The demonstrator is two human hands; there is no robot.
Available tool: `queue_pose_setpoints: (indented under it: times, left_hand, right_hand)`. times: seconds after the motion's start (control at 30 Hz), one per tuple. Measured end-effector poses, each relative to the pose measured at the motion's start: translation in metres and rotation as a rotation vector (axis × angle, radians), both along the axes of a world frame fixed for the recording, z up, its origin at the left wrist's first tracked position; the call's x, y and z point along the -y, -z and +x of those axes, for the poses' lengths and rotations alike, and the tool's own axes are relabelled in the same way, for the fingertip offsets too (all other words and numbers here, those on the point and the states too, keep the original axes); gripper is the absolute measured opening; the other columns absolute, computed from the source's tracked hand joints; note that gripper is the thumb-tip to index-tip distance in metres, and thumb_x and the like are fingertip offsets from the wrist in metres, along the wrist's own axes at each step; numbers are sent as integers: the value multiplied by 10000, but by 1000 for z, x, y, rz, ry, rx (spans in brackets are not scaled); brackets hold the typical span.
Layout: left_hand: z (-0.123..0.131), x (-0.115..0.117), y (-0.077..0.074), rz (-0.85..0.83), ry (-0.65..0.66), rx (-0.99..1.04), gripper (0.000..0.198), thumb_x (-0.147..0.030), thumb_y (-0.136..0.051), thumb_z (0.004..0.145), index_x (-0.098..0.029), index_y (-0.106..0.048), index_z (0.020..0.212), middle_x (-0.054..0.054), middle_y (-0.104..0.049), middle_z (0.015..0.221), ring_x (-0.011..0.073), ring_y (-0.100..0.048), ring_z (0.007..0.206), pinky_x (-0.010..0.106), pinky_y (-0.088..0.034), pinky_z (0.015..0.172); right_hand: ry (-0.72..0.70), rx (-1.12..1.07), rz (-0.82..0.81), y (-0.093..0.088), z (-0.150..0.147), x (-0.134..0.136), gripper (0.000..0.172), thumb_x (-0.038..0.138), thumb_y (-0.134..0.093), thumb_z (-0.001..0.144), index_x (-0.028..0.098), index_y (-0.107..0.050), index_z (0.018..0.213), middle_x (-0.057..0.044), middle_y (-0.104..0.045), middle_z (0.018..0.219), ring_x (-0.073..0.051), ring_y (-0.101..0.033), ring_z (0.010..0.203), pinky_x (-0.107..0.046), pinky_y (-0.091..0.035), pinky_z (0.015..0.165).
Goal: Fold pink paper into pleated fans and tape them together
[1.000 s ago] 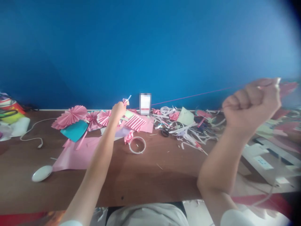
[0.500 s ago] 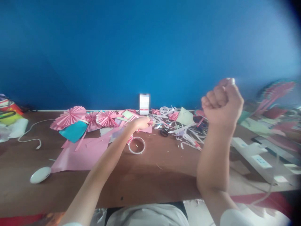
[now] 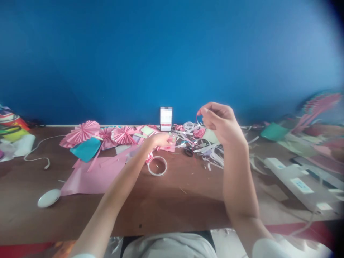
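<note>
My left hand reaches low over the pink paper scraps at the back of the table. Its fingers are curled together, and what they hold, if anything, is too small and blurred to make out. Raised above the heap of cut white strips, my right hand is closed in a pinch with its wrist bent. A thin reddish bit shows at its fingertips, too blurred to name. Nearer me than my left hand lies a roll of clear tape on its side.
Pink folded paper fans, a teal paper piece and a pink sheet lie at left, near a white oval object. A phone stands against the blue wall. Dark-handled scissors and a power strip lie right.
My right hand has swung left and slightly down, turning from a raised fist to a bent-wrist pinch. My left hand has stayed almost in place.
</note>
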State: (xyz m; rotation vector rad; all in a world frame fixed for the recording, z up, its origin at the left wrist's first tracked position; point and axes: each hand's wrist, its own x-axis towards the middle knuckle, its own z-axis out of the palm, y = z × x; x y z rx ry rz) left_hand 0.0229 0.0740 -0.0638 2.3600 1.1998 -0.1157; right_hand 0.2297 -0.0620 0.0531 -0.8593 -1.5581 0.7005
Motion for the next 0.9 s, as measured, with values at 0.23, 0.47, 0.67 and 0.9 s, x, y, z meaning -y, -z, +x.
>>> queue_pose_setpoints:
  times: [0.23,0.47,0.67,0.9]
  left_hand:
    - [-8,8,-23,157,-55,95,449,-449,-538,859,-150,-540,1194,121,-692,978,219,-632,804,268,-403,644]
    - [-1,33,-42,-62,60,290,595,-392,-400,940,-77,-304,1436,124,-683,906,196,-599,661,292,-405,580]
    - [-5,26,-40,-39,182,251,513,-388,-345,978,-167,-393,1439,134,-683,1162,189,-648,825,257,-428,667]
    - [-3,40,-49,88,296,257,505,-428,-413,942,-222,-458,1401,108,-623,1297,226,-624,1037,268,-434,783]
  right_hand:
    - [51,240,-16,1,-13,4,235,404,-686,855,169,-698,849,38,-464,560,-61,-323,482,-248,-188,439]
    - [18,343,-33,4,-23,4,242,407,-656,874,167,-683,854,31,-496,563,-61,-356,474,-237,-225,431]
    - [57,402,19,4,-26,5,241,396,-635,886,164,-674,838,27,-502,567,-64,-355,484,-238,-224,448]
    - [92,424,48,5,-25,4,243,402,-616,895,173,-682,848,33,-493,554,-69,-362,477,-250,-241,471]
